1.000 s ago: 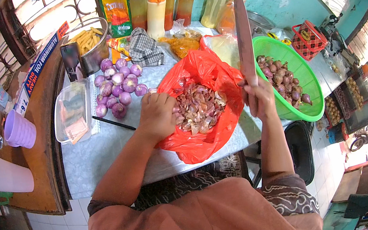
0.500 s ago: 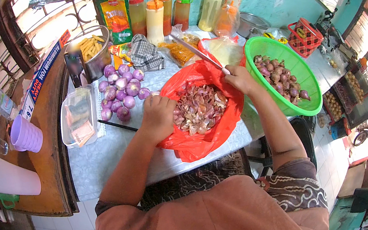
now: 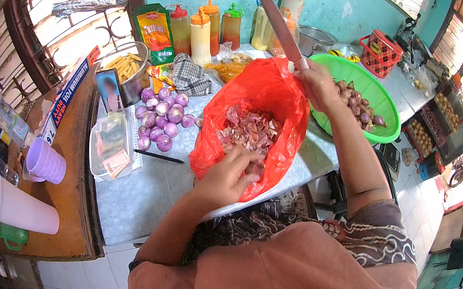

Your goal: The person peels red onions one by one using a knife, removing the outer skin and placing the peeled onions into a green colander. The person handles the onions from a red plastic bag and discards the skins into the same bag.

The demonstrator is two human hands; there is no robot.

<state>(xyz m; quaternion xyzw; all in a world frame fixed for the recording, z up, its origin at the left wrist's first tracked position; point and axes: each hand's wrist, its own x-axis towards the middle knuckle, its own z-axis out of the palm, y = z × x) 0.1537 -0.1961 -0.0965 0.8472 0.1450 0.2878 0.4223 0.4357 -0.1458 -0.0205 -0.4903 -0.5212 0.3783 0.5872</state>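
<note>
My right hand (image 3: 318, 86) is closed round the handle of a knife (image 3: 273, 19), whose long blade points upward. My left hand (image 3: 225, 173), slightly blurred, is low over the near left of a red plastic bag (image 3: 284, 96), fingers apart near loose onion skins (image 3: 243, 124) in it. Left of the bag lies a pile of peeled purple onions (image 3: 161, 118). Right of it, partly behind my right arm, a green mesh basin (image 3: 388, 109) holds unpeeled onions (image 3: 364, 109). A black pen (image 3: 160, 157) lies below the pile.
A plastic box (image 3: 103, 149), phone (image 3: 109, 89), steel pot (image 3: 136, 87), squeeze bottles (image 3: 200, 37), checked cloth (image 3: 190, 77) and red basket (image 3: 383, 54) ring the work table (image 3: 141, 215). On the wooden left counter (image 3: 79, 229) are cups (image 3: 23, 207), a water bottle (image 3: 5, 116) and foil box (image 3: 68, 84).
My left hand has moved down and right from the bag's left edge, its fingers now spread. The knife tilted leftward, then rose upright again, higher. The bag's top now stands further up.
</note>
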